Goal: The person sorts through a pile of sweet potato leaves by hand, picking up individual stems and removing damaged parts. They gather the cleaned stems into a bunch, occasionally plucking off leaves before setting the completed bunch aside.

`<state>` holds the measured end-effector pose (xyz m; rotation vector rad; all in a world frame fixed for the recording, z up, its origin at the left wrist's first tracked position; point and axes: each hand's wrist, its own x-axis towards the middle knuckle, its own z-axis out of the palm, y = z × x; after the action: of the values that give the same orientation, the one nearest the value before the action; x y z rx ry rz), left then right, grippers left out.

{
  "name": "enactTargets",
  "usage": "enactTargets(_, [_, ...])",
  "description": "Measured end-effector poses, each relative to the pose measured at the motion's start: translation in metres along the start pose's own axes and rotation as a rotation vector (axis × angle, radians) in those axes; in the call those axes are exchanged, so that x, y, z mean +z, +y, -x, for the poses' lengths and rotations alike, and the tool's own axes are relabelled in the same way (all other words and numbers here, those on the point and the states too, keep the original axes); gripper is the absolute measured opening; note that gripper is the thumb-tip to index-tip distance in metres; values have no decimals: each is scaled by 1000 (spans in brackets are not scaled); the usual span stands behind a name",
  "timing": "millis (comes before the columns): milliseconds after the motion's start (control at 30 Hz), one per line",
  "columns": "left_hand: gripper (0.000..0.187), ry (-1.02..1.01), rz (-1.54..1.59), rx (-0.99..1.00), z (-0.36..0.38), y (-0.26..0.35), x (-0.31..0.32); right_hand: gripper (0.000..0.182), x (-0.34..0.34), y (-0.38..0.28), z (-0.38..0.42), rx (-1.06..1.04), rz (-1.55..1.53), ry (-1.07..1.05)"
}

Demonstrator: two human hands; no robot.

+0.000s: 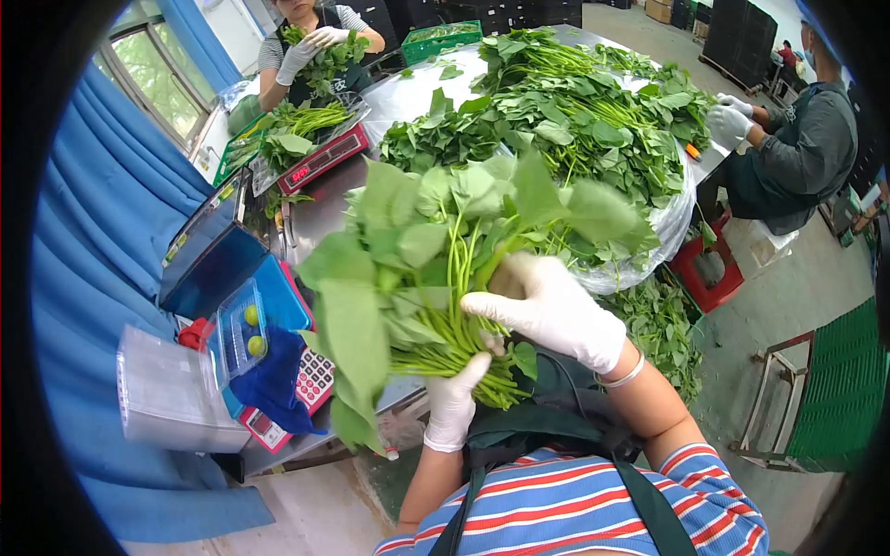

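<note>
A bunch of leafy green stems (436, 329) is held up in front of me, leaves toward the upper left and stem ends toward the lower right. My left hand (452, 403), in a white glove, is wrapped round the stems from below. My right hand (547, 306), also gloved, curls over the stems from the right, its thumb across them; some fingertips are hidden behind the greens. Beyond the bunch, a large heap of similar greens (584, 130) lies on the metal table (445, 83).
On the left are a red scale (324, 159) bearing greens, a blue and pink scale (269, 434), and a clear plastic box (167, 389). Gloved co-workers stand at the upper left (324, 46) and right (797, 148). A red stool (709, 273) and green rack (839, 389) are right.
</note>
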<state>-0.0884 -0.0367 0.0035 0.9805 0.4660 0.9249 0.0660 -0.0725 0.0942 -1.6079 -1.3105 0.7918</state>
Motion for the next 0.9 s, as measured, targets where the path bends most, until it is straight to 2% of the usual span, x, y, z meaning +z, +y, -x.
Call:
enactTargets(33, [26,55,129,-9,0,-1,-1,41,-1,2,1,-49,117,85])
enactTargets(67, [26,80,188,-13,-1,8,2,54,-2,5,3,73,-41,7])
enactTargets(100, [23,95,263,-10,-6,3,-5,54,3,10,4,77,-38,-6])
enactTargets(167, [23,181,274,55,-13,7,1,81,22,25,12,-223,-33,-64])
enactTargets(200, [23,210,232,48,-15,4,0,105,34,34,12,-285,92,-122])
enactTargets(233, [26,213,239,-1,-15,6,2,115,42,37,13,-323,160,-163])
enactTargets(333, [29,205,238,19,-19,-5,-6,112,49,36,13,-357,175,-158])
enactTargets(400, [36,164,168,24,-17,-6,-11,102,47,35,9,-201,215,-293])
enactTargets(433, [36,174,167,18,-16,-7,-11,102,50,36,9,-196,210,-301])
enactTargets(500, [42,219,156,21,-17,-6,-8,89,56,37,7,-168,291,-283])
enactTargets(533, [46,198,151,39,-18,-3,-6,82,60,37,8,-205,264,-203])
enactTargets(567, [46,202,151,36,-18,-3,-7,82,63,39,8,-202,263,-206])
enactTargets(633, [48,201,136,37,-20,-4,-9,80,68,44,6,-284,216,-74])
enactTargets(767, [40,201,-42,84,-22,12,3,83,71,42,6,-235,175,4])
enactTargets(900, [38,174,-34,132,-28,10,8,87,66,39,5,-150,202,-48])
